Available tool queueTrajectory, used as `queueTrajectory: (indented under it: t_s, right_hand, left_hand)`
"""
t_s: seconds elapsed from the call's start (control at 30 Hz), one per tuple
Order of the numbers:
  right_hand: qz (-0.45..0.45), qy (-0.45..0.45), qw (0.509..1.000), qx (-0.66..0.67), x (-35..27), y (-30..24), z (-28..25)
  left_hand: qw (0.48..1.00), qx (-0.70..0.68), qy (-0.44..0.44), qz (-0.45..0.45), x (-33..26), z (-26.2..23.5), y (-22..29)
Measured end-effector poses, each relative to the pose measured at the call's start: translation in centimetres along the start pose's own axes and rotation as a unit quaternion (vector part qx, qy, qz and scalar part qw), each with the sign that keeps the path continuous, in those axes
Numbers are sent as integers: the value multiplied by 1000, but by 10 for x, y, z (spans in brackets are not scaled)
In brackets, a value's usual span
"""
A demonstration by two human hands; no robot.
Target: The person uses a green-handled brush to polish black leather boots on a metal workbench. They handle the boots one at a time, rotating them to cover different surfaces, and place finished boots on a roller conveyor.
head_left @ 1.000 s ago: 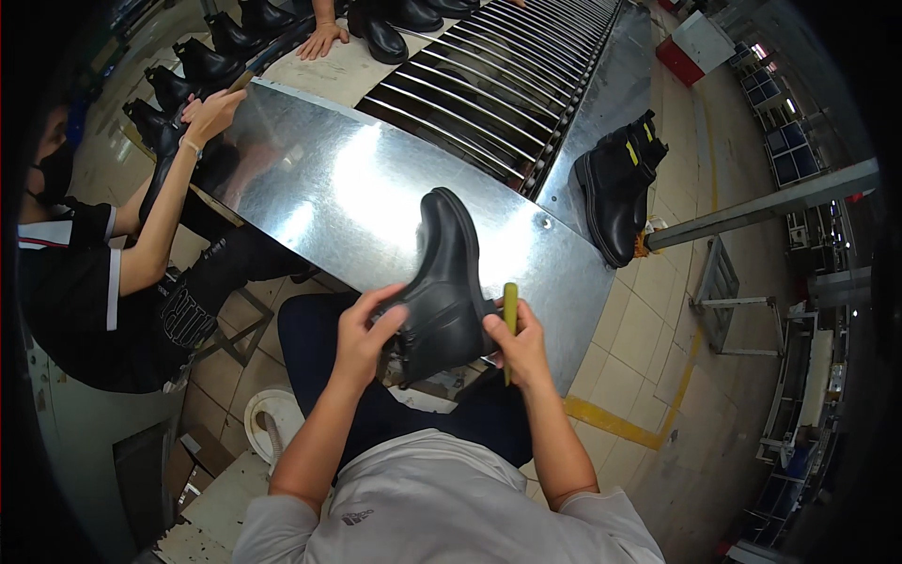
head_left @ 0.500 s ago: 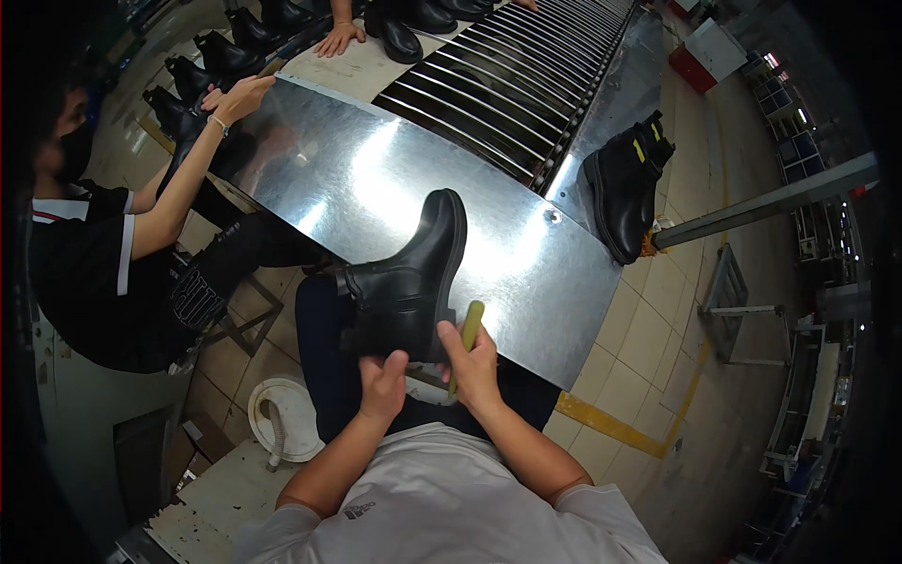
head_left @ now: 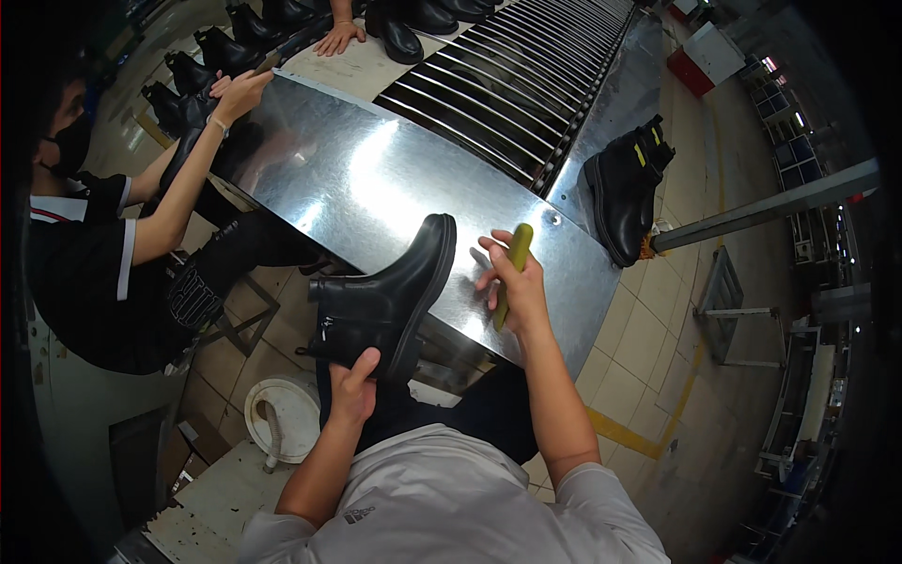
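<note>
My left hand (head_left: 353, 390) grips a black ankle boot (head_left: 385, 301) by the underside near its heel, thumb pressed on the side. The boot lies tilted, toe up and away from me, with its sole to the right and its shaft opening to the left. A small zip pull shows on the shaft. Apart from the boot, my right hand (head_left: 520, 289) hovers over the metal table (head_left: 564, 315). An olive-green stick-shaped tool (head_left: 520, 246) is held against that palm by the thumb, while the other fingers are spread.
Beyond the tabletop runs a roller conveyor (head_left: 507, 85). A pair of black boots (head_left: 625, 193) stands on the right ledge. At the left a co-worker (head_left: 94, 273) handles another boot beside a row of boots (head_left: 225, 52). A metal post (head_left: 766, 214) juts in from the right.
My right hand has left the boot and moved up and right with the olive tool. The boot has dropped slightly and shifted left in my left hand.
</note>
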State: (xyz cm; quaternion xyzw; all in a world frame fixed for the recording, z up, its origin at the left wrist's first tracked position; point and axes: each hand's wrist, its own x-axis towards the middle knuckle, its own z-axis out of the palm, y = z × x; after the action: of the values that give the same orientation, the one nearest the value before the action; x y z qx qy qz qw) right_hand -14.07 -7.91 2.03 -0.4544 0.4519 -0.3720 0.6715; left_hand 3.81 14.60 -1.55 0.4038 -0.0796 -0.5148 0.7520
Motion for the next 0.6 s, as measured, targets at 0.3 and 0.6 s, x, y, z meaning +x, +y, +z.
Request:
queueTrajectory:
  t_s: [0.3, 0.6]
  right_hand:
    - [34, -116, 984, 131, 33, 8, 14]
    - [18, -141, 963, 227, 23, 14, 14]
  left_hand:
    - [991, 129, -30, 22, -4, -17, 6]
    - [983, 180, -38, 22, -9, -30, -1]
